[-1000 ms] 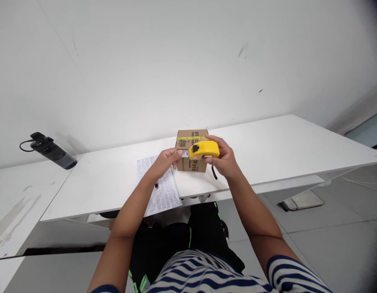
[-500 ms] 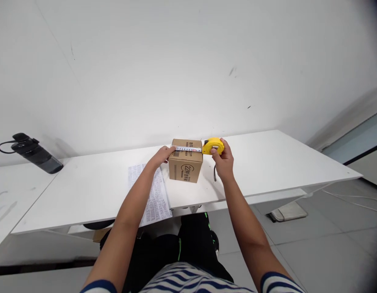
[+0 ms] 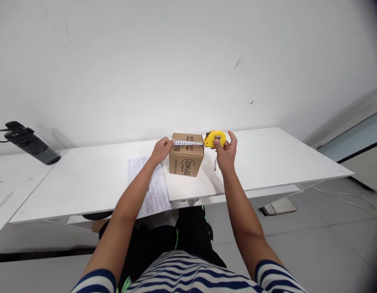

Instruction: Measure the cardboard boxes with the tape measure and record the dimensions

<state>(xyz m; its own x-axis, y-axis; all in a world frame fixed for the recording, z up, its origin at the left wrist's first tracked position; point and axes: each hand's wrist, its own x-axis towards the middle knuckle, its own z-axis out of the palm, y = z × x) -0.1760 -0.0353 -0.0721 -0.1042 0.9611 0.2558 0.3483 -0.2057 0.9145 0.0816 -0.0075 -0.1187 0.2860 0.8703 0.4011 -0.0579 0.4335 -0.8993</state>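
Note:
A brown cardboard box [image 3: 186, 162] with dark printing stands on the white table [image 3: 255, 162]. Across its top lies the pulled-out blade of a yellow tape measure [image 3: 215, 138], numbers facing up. At the box's left top edge, my left hand [image 3: 162, 150] pinches the blade's end. Just off the right side of the box, my right hand [image 3: 227, 152] holds the tape measure's case, thumb on its near side and one finger lifted away. A dark wrist strap hangs below the case.
A printed sheet of paper [image 3: 153, 191] lies left of the box, partly under my left forearm. A black water bottle [image 3: 32, 143] stands far left by the wall [image 3: 176, 61]. On the floor at right are a flat pale object [image 3: 280, 206] and a white cable [image 3: 343, 197].
My right hand has loosened, with a finger now raised off the case. The case tilts slightly differently. The whole view has shifted a little; the box stays in place.

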